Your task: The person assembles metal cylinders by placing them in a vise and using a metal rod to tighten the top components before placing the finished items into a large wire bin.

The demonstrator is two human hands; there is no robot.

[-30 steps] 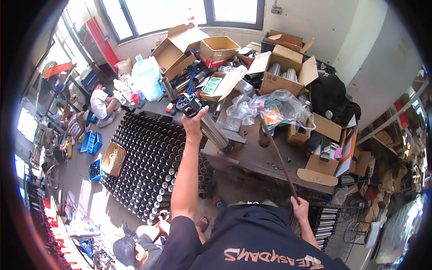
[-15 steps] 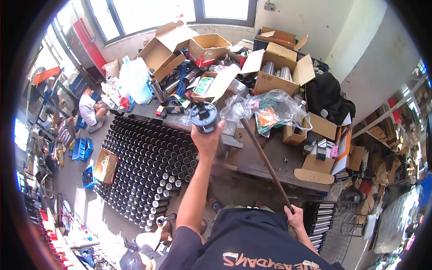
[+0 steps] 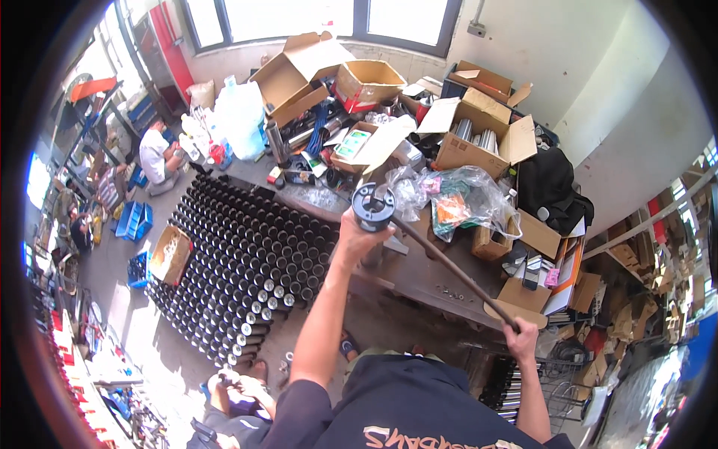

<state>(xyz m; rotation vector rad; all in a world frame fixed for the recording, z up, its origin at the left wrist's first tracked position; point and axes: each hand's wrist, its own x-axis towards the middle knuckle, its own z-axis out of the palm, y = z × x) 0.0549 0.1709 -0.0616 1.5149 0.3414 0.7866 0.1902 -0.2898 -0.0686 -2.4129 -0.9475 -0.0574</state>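
My left hand [image 3: 360,241] is wrapped round the upper part of an upright dark cylinder with a round cap [image 3: 373,203]; the cap's top shows recesses and holes. Below the hand, most of the cylinder is hidden. My right hand [image 3: 523,338] is closed round the near end of a long brown metal bar [image 3: 456,269]. The bar slants across the workbench [image 3: 419,280], its far end meeting the cap's right side. Whether it is fixed there I cannot tell.
Rows of black tubes [image 3: 247,254] stand on the floor to the left. Cardboard boxes [image 3: 479,142], plastic bags [image 3: 479,198] and small metal parts [image 3: 455,293] crowd the bench. A person [image 3: 239,393] sits at lower left; another person [image 3: 157,157] crouches farther back.
My right hand has moved up and to the right with the bar, which now lies at a flatter slant. The dark block seen on the cap before no longer shows. The view has shifted slightly.
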